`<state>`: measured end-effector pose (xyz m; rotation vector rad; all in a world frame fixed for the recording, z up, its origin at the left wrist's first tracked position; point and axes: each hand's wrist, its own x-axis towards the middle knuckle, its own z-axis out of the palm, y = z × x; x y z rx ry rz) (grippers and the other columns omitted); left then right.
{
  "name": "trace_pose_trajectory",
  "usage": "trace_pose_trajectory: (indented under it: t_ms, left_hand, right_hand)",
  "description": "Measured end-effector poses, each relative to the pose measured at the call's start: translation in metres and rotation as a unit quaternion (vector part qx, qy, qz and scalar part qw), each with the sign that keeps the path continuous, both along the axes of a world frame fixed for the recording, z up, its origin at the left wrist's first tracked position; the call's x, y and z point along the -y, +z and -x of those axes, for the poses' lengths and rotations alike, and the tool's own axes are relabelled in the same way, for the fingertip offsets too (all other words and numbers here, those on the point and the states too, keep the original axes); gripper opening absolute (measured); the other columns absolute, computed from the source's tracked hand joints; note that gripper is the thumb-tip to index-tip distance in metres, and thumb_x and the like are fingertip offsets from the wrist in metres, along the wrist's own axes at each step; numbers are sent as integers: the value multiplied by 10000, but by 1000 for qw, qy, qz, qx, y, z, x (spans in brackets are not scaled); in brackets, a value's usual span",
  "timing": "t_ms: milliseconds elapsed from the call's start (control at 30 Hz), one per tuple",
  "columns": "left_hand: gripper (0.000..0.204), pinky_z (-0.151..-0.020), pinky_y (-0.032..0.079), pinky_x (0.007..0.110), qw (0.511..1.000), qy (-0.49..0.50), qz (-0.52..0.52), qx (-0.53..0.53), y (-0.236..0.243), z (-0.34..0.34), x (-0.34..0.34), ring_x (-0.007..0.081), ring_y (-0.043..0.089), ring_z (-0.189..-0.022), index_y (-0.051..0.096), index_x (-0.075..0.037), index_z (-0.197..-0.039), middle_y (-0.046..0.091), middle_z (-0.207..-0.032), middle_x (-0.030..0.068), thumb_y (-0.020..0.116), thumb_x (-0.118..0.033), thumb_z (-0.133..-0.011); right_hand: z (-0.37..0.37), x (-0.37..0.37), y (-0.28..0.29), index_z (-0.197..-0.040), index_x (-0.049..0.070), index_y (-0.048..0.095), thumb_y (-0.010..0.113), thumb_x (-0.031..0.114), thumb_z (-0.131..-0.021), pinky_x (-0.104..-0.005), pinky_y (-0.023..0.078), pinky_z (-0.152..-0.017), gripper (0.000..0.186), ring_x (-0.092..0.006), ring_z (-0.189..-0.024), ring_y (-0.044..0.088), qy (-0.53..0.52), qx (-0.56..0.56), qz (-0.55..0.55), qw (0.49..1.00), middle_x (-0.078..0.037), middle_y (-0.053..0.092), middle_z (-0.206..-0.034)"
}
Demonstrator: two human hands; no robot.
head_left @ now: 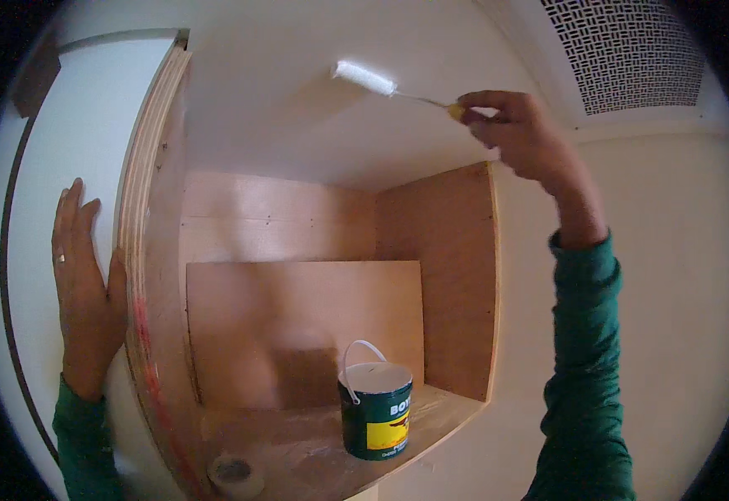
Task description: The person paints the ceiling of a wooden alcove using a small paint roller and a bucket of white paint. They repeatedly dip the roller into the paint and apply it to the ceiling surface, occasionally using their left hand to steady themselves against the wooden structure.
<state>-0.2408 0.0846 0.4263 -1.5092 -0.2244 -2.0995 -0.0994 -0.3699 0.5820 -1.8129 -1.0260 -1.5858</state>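
My right hand (510,134) is raised at the upper right, its fingers closed round the yellow handle of a small paint roller (366,78). The roller's white sleeve points left, close to the pale ceiling (272,100); whether it touches cannot be made out. At the left, my left hand (89,275) lies flat with outstretched fingers on a white panel (89,142), its thumb near the plywood edge. Below, a green and yellow paint bucket (377,426) with a white handle stands upright on the wooden cabinet's bottom board.
A plywood cabinet (435,225) opens in front of me, with a loose-looking board (297,292) upright inside it. A roll of tape (235,474) lies at its front left. A patterned vent grille (631,58) is at the upper right, above a cream wall (673,292).
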Motion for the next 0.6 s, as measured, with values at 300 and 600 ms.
trace_pose_trajectory:
  t_ms: [300, 600]
  left_hand:
    - [481, -1226, 288, 529, 1000, 27, -15, 0, -1, 2, 0, 413, 303, -1511, 424, 32, -1464, 346, -1612, 229, 483, -222, -1060]
    - [472, -1235, 269, 517, 1000, -14, -2, 0, 1, 0, -2, 397, 286, -1525, 442, 35, -1452, 334, -1626, 213, 507, -181, -1037]
  right_hand:
    - [98, 78, -42, -1286, 132, 714, 674, 221, -973, -196, 272, -365, 327, -1, -455, 379, -13, 1, -110, 994, 34, 596, -744]
    - [106, 91, -52, -1363, 150, 666, 636, 226, -969, -183, 252, -344, 402, 12, -446, 368, -45, 46, -122, 990, 35, 598, -806]
